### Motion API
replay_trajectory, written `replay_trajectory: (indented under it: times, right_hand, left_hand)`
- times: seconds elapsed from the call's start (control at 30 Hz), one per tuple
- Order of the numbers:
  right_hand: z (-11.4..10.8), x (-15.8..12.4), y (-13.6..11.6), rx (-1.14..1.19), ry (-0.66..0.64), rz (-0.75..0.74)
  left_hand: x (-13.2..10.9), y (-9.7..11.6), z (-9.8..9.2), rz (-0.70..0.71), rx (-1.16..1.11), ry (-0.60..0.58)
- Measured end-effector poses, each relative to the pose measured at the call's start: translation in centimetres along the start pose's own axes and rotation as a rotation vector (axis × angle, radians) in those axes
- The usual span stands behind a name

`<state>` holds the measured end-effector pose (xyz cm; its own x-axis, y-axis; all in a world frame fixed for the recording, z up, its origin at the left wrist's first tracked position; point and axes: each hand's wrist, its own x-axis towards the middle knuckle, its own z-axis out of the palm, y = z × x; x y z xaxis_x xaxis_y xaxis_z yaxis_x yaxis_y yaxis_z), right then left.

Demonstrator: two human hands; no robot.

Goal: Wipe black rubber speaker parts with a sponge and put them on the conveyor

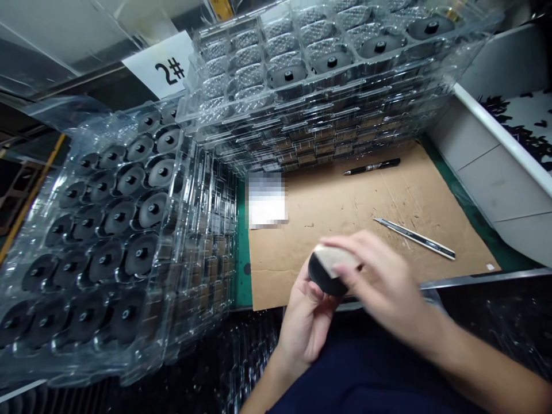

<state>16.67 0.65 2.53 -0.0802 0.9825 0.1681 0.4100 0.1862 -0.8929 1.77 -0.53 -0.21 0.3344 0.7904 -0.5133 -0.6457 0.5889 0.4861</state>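
My left hand (304, 325) is closed around a black round part (322, 278), held up over the near edge of the cardboard. Against the part's upper face lies a folded beige piece (333, 259); whether it is cloth or paper I cannot tell. My right hand (386, 284), slightly blurred, pinches this beige piece between thumb and fingers. Beyond the hands, a utility knife (416, 238) rests on the cardboard sheet (310, 230), with a black pen (371, 167) farther back.
Stacked clear plastic trays (172, 241) at the left hold several black round parts. Another tray stack (302, 109) stands along the back. To the right is a white bin (495, 155) with small black pieces inside. A paper sign (164, 66) reads "2#".
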Motion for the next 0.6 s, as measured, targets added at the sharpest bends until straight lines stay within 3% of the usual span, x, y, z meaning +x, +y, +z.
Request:
replay_trajectory:
  times: [0.07, 0.17, 0.3, 0.33, 0.47, 0.6]
  right_hand:
    - [0.6, 0.1, -1.4, -0.051, -0.119, -0.123]
    - [1.2, 0.6, -2.0, -0.060, -0.285, -0.186]
    - [1.2, 0.7, -1.6, -0.111, -0.066, -0.270]
    - [1.1, 0.4, -1.6, -0.107, -0.055, -0.294]
    - [0.8, 0.1, -1.9, -0.031, -0.225, -0.282]
    - [0.8, 0.9, -2.2, -0.146, -0.016, -0.320]
  left_hand:
    - [0.0, 0.1, 0.0, 0.008, 0.028, 0.020]
    - [-0.1, 0.3, 0.0, 0.065, 0.062, 0.078]
    - [-0.2, 0.6, 0.1, 0.047, 0.098, 0.061]
    - [-0.3, 0.7, 0.2, 0.041, 0.097, 0.050]
    - [-0.2, 1.2, 0.5, 0.037, 0.088, 0.073]
    - [-0.1, 1.2, 1.0, -0.017, 0.128, 0.054]
